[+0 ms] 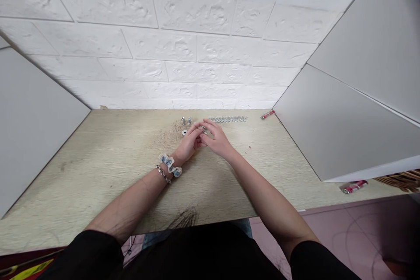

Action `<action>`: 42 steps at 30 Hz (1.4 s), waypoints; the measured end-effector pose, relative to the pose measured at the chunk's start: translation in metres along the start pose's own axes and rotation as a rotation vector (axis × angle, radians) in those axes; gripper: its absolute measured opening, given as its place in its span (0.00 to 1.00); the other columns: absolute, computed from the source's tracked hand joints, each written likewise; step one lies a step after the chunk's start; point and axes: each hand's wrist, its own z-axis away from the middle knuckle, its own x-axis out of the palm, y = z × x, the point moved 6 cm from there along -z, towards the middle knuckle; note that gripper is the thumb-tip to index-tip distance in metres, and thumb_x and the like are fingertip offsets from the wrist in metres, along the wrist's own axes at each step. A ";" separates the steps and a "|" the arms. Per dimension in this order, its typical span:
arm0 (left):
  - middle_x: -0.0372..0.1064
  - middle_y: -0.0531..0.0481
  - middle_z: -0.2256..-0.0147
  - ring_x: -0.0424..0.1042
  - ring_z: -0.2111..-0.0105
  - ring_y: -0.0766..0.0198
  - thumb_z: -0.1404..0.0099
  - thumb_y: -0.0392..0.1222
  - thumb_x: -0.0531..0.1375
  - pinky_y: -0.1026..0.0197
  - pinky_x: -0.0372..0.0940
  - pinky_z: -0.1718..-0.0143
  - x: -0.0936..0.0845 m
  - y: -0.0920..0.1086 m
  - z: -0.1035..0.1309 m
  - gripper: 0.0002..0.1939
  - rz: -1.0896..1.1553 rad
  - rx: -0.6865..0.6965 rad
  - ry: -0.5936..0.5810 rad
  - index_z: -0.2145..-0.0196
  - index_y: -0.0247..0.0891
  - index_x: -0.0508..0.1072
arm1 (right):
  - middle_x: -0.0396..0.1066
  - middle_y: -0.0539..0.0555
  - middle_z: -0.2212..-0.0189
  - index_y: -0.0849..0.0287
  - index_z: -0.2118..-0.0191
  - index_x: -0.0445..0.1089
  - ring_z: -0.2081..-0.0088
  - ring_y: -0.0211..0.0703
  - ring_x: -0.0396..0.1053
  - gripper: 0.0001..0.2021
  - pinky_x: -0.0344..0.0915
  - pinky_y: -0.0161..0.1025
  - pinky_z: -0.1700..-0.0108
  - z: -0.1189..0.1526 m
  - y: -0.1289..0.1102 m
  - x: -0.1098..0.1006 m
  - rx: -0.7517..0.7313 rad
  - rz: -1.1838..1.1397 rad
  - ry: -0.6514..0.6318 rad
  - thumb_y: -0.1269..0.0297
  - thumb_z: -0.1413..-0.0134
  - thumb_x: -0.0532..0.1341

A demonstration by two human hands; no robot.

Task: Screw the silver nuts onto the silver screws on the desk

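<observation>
My left hand (189,144) and my right hand (216,139) meet over the far middle of the table, fingers bent and touching. Small shiny metal pieces (204,131) show between them; their kind is hidden by the fingers, and I cannot tell which hand grips them. Beside my left fingers lies a round metal washer (184,133) with a dark hole. Just beyond stand two small ridged metal parts, a left one (183,120) and a right one (189,121). Behind my right hand runs a row of small silver screw-like parts (229,119).
A white brick-patterned wall (183,48) closes off the back of the wooden table (124,140). Grey panels stand at the left (36,118) and right (305,118). One red tube (267,115) lies in the right back corner, another red tube (355,187) near the right front edge.
</observation>
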 end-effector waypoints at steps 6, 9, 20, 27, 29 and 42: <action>0.65 0.57 0.77 0.67 0.80 0.73 0.45 0.42 0.59 0.69 0.63 0.77 0.000 0.000 -0.001 0.19 0.065 -0.015 -0.028 0.54 0.38 0.64 | 0.62 0.54 0.46 0.55 0.60 0.72 0.43 0.47 0.54 0.13 0.51 0.50 0.42 0.001 0.002 -0.002 -0.004 0.019 0.029 0.65 0.50 0.55; 0.65 0.57 0.77 0.67 0.80 0.73 0.44 0.41 0.59 0.69 0.63 0.77 0.002 0.002 0.001 0.19 0.060 -0.018 -0.023 0.55 0.38 0.64 | 0.64 0.54 0.49 0.55 0.65 0.72 0.45 0.47 0.57 0.08 0.54 0.50 0.44 0.000 0.002 -0.008 0.012 -0.014 0.076 0.64 0.52 0.57; 0.67 0.56 0.77 0.67 0.81 0.73 0.44 0.43 0.58 0.69 0.64 0.76 0.003 0.001 0.001 0.17 0.037 -0.039 -0.044 0.56 0.39 0.64 | 0.60 0.53 0.46 0.53 0.57 0.72 0.42 0.46 0.52 0.16 0.47 0.49 0.40 -0.001 0.005 -0.003 0.042 0.003 0.034 0.70 0.50 0.52; 0.64 0.57 0.78 0.65 0.81 0.73 0.44 0.42 0.58 0.69 0.64 0.77 0.002 0.001 0.001 0.19 0.055 -0.038 -0.016 0.54 0.39 0.65 | 0.64 0.56 0.49 0.56 0.64 0.71 0.44 0.48 0.55 0.08 0.50 0.51 0.42 0.000 0.001 -0.004 0.001 0.045 0.066 0.62 0.52 0.59; 0.63 0.57 0.79 0.65 0.81 0.73 0.44 0.41 0.58 0.69 0.64 0.77 0.001 0.001 0.001 0.18 0.047 -0.042 -0.015 0.54 0.39 0.66 | 0.65 0.57 0.52 0.57 0.66 0.69 0.46 0.49 0.57 0.10 0.51 0.51 0.43 0.000 -0.001 -0.008 0.001 0.053 0.097 0.62 0.57 0.63; 0.67 0.55 0.77 0.67 0.81 0.72 0.42 0.40 0.57 0.68 0.64 0.76 0.003 0.000 0.001 0.18 0.059 -0.036 -0.052 0.54 0.37 0.64 | 0.63 0.55 0.49 0.57 0.67 0.70 0.44 0.47 0.54 0.09 0.49 0.50 0.42 0.001 -0.002 -0.008 0.040 0.018 0.063 0.69 0.53 0.54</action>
